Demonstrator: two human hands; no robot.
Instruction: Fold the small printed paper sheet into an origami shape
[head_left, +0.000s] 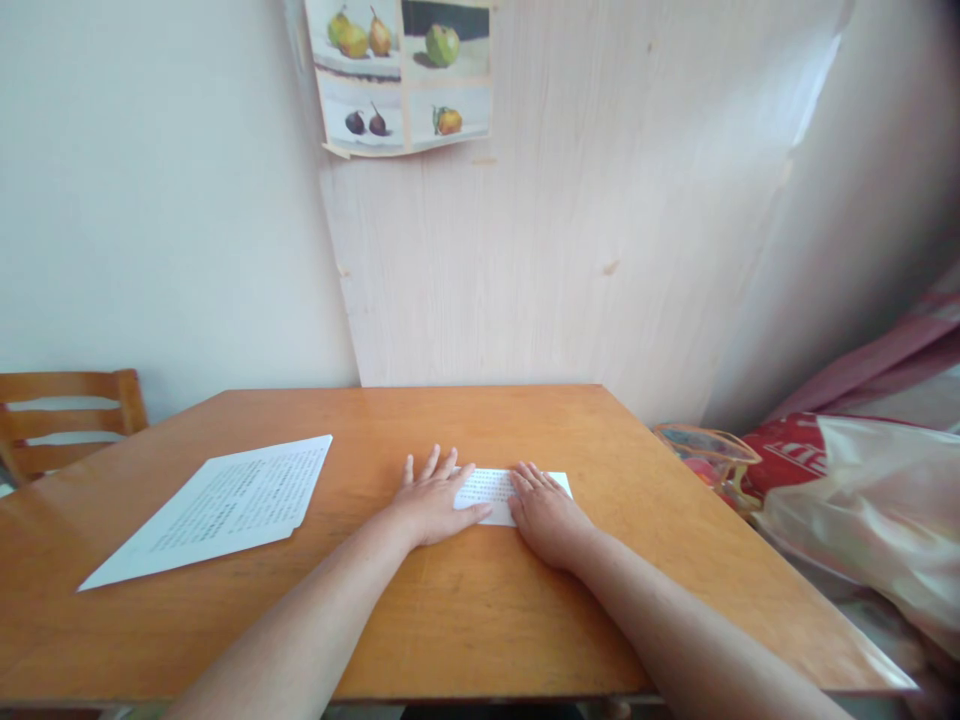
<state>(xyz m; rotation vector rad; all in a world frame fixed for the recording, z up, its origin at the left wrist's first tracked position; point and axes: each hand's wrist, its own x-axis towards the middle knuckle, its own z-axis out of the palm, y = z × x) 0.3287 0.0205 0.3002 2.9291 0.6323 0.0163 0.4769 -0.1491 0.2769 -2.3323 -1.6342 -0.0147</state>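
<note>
A small white printed paper [491, 489], a narrow rectangle that may be folded, lies on the wooden table [465, 620] in front of me. My left hand [437, 502] rests flat with spread fingers at its left end, the thumb and a fingertip on the paper. Over the right part of the paper lies my right hand [546, 512], palm down, fingers stretched out and close together. Neither hand grips anything. Part of the paper is hidden under my right hand.
Larger printed sheets [225, 505] lie on the table's left side. A wooden chair [67, 415] stands behind at the far left. Beyond the right edge are an orange-rimmed basket [709, 445], a red bag [787, 455] and pale plastic [885, 510]. A fruit poster [405, 75] hangs on the wall.
</note>
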